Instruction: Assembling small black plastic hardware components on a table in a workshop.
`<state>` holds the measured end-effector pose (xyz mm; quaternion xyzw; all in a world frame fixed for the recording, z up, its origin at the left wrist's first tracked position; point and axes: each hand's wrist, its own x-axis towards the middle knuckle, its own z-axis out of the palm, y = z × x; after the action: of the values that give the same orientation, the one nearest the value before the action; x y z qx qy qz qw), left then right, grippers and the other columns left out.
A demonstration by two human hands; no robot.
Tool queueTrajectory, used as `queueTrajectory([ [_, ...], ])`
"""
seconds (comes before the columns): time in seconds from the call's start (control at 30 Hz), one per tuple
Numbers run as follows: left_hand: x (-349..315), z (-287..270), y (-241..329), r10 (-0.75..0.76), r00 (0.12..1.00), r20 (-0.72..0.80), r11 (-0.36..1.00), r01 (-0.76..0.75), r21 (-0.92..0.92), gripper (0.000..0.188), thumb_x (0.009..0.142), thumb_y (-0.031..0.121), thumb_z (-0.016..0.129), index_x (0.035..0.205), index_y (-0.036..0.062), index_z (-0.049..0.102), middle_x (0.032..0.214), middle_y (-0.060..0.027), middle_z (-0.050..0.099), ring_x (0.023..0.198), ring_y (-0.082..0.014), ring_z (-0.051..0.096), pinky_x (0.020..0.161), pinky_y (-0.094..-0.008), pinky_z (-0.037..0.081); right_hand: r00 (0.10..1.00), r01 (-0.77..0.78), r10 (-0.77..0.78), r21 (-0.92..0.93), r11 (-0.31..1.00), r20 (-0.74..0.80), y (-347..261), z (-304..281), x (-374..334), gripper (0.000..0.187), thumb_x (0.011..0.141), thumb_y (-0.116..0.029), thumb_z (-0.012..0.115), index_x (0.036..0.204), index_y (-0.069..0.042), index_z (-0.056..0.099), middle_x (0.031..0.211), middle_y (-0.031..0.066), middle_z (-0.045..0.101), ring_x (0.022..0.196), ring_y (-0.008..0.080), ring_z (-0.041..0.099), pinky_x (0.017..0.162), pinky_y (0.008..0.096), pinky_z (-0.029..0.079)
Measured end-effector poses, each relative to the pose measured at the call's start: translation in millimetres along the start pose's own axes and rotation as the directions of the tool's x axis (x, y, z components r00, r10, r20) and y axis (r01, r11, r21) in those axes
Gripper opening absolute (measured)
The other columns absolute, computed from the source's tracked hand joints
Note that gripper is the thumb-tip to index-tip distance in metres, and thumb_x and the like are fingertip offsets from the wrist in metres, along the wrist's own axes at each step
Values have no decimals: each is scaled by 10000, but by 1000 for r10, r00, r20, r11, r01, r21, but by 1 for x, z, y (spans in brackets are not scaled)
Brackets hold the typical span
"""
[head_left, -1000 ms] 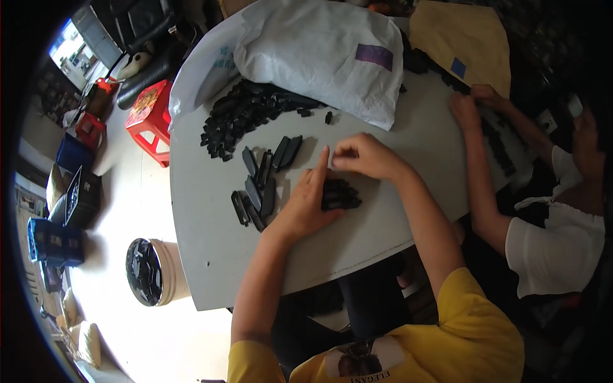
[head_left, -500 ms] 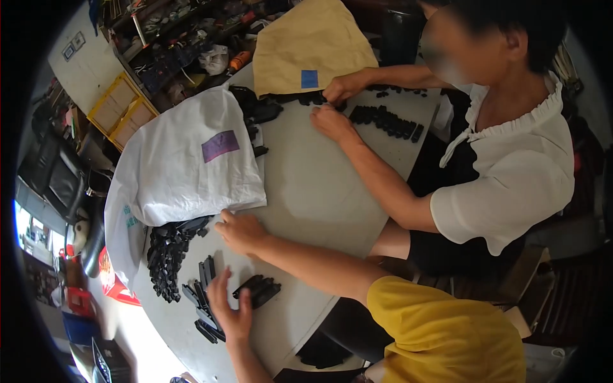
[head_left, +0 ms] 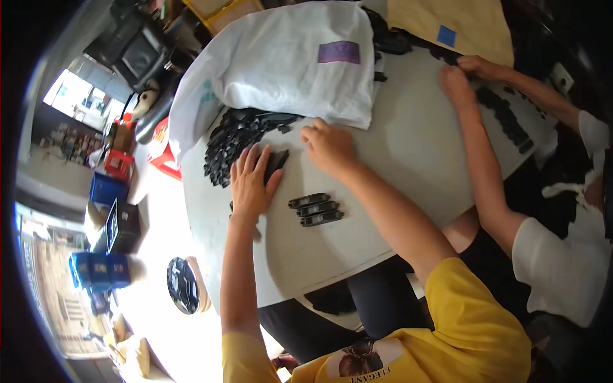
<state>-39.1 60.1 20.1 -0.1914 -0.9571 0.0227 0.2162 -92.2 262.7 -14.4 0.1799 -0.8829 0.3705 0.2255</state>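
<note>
My left hand [head_left: 251, 185] lies with fingers stretched out over long black plastic pieces [head_left: 277, 162], covering most of them. Just beyond its fingertips, a heap of small black pieces [head_left: 233, 142] spills from under a white woven sack [head_left: 281, 60]. Close to the sack's lower edge, my right hand [head_left: 330, 148] has its fingers curled together; whatever they hold, if anything, is hidden. Between my forearms, three long black pieces [head_left: 317, 210] lie side by side on the pale table [head_left: 383, 182].
Across the table at the right, a co-worker's hands [head_left: 461, 80] handle black parts beside a tan sack [head_left: 466, 25]. A row of black pieces [head_left: 504, 118] lies near that person's arms. On the floor at left stand a round stool [head_left: 185, 285] and blue boxes [head_left: 99, 270].
The view has swung, shifting the table scene rightward. My left hand has come down over the long pieces beside the heap. My right hand stays near the sack's edge, fingers curled.
</note>
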Motion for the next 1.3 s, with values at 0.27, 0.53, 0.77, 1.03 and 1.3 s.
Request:
queueTrajectory([
  [0.27,-1,-8,25,-166,974,-157,986,162,-38,263,727,201,731,950,83,656,940,-28,566,902,-242,540,795,-396,426,999,-36,36,42,998,1,-6,-1,0,195,759,-69,616,945,-117,584,945,59,619,783,303,629,660,409,498],
  [0.53,-19,-6,48,-334,928,-166,919,281,-278,228,799,108,672,1018,44,656,976,-67,590,885,-271,605,743,-375,502,999,-46,48,117,992,-19,5,-1,1,143,754,-105,656,895,-84,660,862,68,648,768,264,635,672,364,496],
  [0.77,-14,-3,44,-369,919,-139,917,336,-214,245,805,168,678,1025,61,662,1013,-66,577,905,-254,593,714,-366,495,994,-31,13,164,986,111,-4,-6,-1,117,783,-89,646,886,-85,703,843,56,650,725,230,636,651,323,493],
  [1.03,-15,-6,49,-404,898,-176,847,294,-444,152,762,120,698,893,69,641,986,-63,578,879,-275,576,724,-360,477,991,-84,48,301,950,126,8,-8,2,133,788,-24,646,889,-69,721,903,31,632,617,98,538,588,235,453],
  [1.3,-24,0,41,-386,919,79,639,328,-696,292,690,32,729,933,75,572,847,-50,611,811,-251,556,722,-361,455,857,-278,-56,552,786,512,-7,-32,4,98,793,-44,670,875,-5,710,838,21,625,733,93,548,673,245,435],
])
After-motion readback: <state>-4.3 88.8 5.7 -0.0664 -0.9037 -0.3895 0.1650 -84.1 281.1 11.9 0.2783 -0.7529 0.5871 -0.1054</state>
